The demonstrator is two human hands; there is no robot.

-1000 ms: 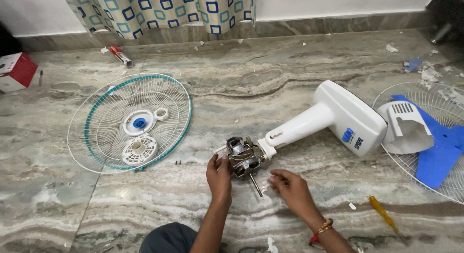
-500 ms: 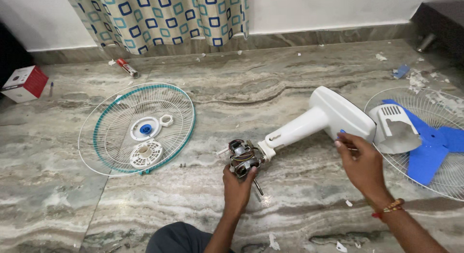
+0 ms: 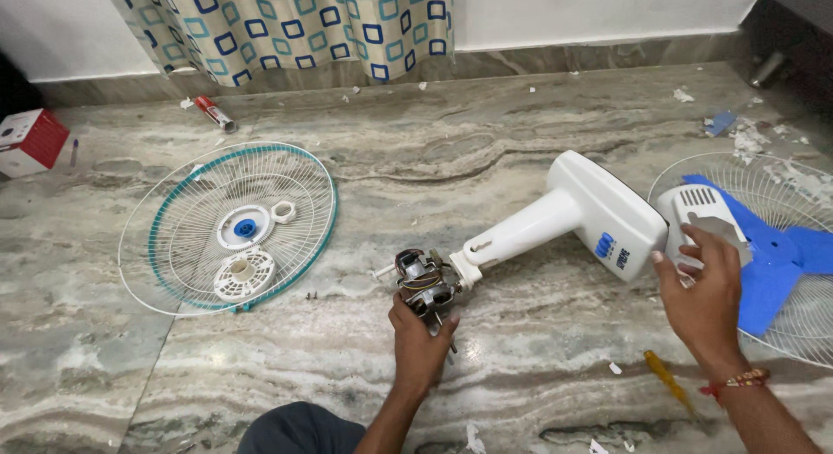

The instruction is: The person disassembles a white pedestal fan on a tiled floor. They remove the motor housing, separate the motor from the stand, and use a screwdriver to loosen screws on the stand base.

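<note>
Left hand (image 3: pixel 418 341) grips fan motor (image 3: pixel 422 279); right hand (image 3: pixel 705 299) touches motor cover (image 3: pixel 705 213) (white).

Red and white cardboard box (image 3: pixel 30 140) at far left by the wall, small blue printed label (image 3: pixel 614 250) on the white fan base (image 3: pixel 607 213)
</note>
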